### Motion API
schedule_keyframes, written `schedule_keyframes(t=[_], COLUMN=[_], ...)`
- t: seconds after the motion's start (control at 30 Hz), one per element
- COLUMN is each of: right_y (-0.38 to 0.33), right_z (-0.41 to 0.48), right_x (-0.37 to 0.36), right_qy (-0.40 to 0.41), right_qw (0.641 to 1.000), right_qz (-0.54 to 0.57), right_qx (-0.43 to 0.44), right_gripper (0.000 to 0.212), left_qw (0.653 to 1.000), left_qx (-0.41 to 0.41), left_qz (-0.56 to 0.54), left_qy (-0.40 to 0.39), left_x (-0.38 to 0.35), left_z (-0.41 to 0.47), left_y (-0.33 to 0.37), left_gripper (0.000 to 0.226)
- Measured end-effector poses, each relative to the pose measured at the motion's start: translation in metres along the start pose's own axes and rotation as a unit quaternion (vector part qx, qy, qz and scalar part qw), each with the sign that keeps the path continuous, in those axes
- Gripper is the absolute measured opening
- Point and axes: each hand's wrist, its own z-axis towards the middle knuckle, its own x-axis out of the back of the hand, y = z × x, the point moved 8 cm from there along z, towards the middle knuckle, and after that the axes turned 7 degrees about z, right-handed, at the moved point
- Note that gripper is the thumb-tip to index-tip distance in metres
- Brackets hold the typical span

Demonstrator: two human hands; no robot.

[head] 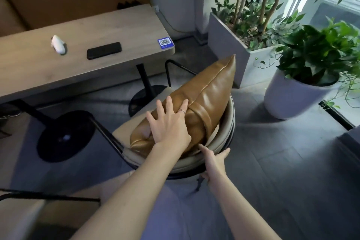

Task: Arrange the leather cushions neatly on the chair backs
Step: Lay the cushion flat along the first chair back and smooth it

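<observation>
Fingers: left hand (169, 122) is pressing flat, fingers (169, 103) spread, on the cushion; right hand (213, 159) is gripping the chair back (227, 124).
Cushion: one brown leather cushion (204, 99) is leaning inside the back.
Tabletop: one phone (104, 50), one white device (58, 44), one QR sticker (165, 42) at its right edge.
Plants: two planters (288, 101) are crowding the right.

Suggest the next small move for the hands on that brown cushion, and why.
Probably press the leather cushion back with the left hand until it sits square against the chair back. It lies slanted, one corner jutting toward the table, while the right hand grips the chair's rim.
</observation>
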Motion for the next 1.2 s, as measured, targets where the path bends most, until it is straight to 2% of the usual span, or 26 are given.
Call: schedule_keyframes(t=[0.1, 0.17, 0.23, 0.37, 0.43, 0.57, 0.63, 0.73, 0.8, 0.97, 1.1, 1.2], right_y=[0.011, 0.006, -0.002, -0.005, 0.0, 0.001, 0.004, 0.016, 0.028, 0.058, 0.073, 0.065], right_z=[-0.003, 0.001, 0.008, 0.007, 0.008, 0.007, 0.005, -0.004, -0.013, -0.04, -0.055, -0.049], right_x=[-0.006, 0.001, 0.008, 0.012, 0.012, 0.007, 0.001, -0.016, -0.033, -0.09, -0.119, -0.113], right_qy=[-0.03, -0.034, -0.034, -0.037, -0.037, -0.053, -0.059, -0.07, -0.084, -0.127, -0.188, -0.185], right_qw=[0.999, 0.998, 0.996, 0.996, 0.996, 0.997, 0.997, 0.995, 0.993, 0.984, 0.969, 0.972], right_qz=[-0.025, -0.038, -0.049, -0.049, -0.042, -0.015, -0.002, 0.024, 0.036, 0.027, -0.034, -0.058], right_qx=[-0.027, -0.046, -0.062, -0.065, -0.063, -0.054, -0.056, -0.067, -0.078, -0.121, -0.157, -0.131], right_gripper=[0.133, 0.114, 0.096, 0.081, 0.083, 0.108, 0.113, 0.111, 0.102, 0.094, 0.104, 0.108], left_qw=[0.999, 0.997, 0.995, 0.993, 0.993, 0.992, 0.991, 0.989, 0.988, 0.983, 0.976, 0.974], left_qx=[0.006, -0.018, -0.049, -0.061, -0.06, -0.064, -0.063, -0.063, -0.065, -0.055, -0.046, -0.033], left_qz=[0.018, 0.022, 0.047, 0.085, 0.083, 0.086, 0.095, 0.108, 0.125, 0.168, 0.211, 0.223], left_qy=[0.043, 0.066, 0.066, 0.062, 0.063, 0.071, 0.074, 0.076, 0.069, 0.053, 0.042, 0.032], left_x=[-0.009, -0.019, -0.036, -0.078, -0.088, -0.09, -0.089, -0.091, -0.093, -0.094, -0.098, -0.099], left_z=[-0.019, -0.039, -0.057, -0.071, -0.068, -0.057, -0.055, -0.055, -0.055, -0.053, -0.042, -0.035], left_y=[-0.005, 0.002, 0.013, 0.017, 0.009, -0.007, -0.014, -0.033, -0.053, -0.113, -0.155, -0.177], left_gripper=[0.117, 0.122, 0.126, 0.129, 0.127, 0.13, 0.129, 0.125, 0.122, 0.108, 0.113, 0.119])
